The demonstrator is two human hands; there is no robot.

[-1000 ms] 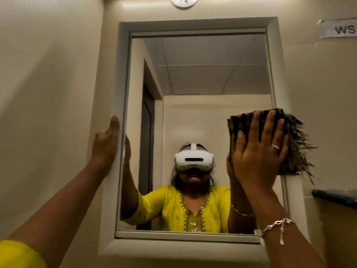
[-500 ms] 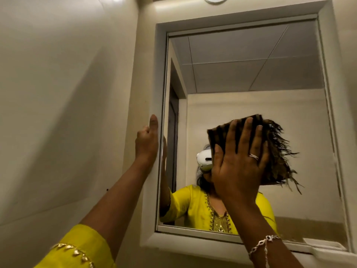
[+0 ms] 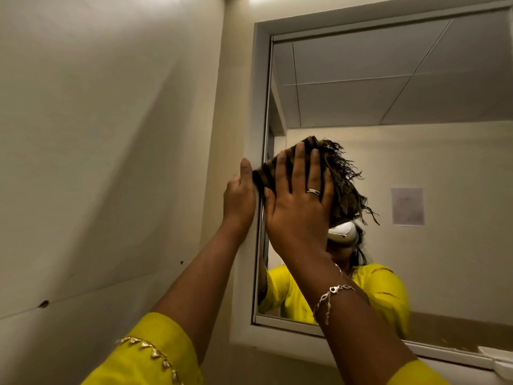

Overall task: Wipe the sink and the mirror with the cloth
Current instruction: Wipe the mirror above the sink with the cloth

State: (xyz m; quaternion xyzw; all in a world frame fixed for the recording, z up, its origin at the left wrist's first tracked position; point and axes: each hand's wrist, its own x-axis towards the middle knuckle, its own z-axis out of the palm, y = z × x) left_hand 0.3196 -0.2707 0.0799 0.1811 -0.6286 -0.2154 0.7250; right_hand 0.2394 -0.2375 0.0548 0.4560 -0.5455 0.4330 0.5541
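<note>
A framed wall mirror (image 3: 402, 162) fills the right half of the view. My right hand (image 3: 297, 201) presses a dark brown striped cloth (image 3: 342, 184) with a frayed fringe flat against the glass, close to the mirror's left edge. The fingers are spread over the cloth. My left hand (image 3: 239, 195) rests on the mirror's white left frame (image 3: 259, 107), thumb up, right beside the cloth. It holds nothing. The sink is out of view.
A plain cream wall (image 3: 111, 134) runs along the left. The mirror's lower ledge (image 3: 277, 333) lies below my arms. A white object (image 3: 497, 357) sits at the bottom right corner. The mirror reflects a person in a yellow top and a paper notice (image 3: 407, 206).
My right hand has slid the cloth leftward across the glass, from the mirror's right edge to its left edge beside my left hand. The view has turned left.
</note>
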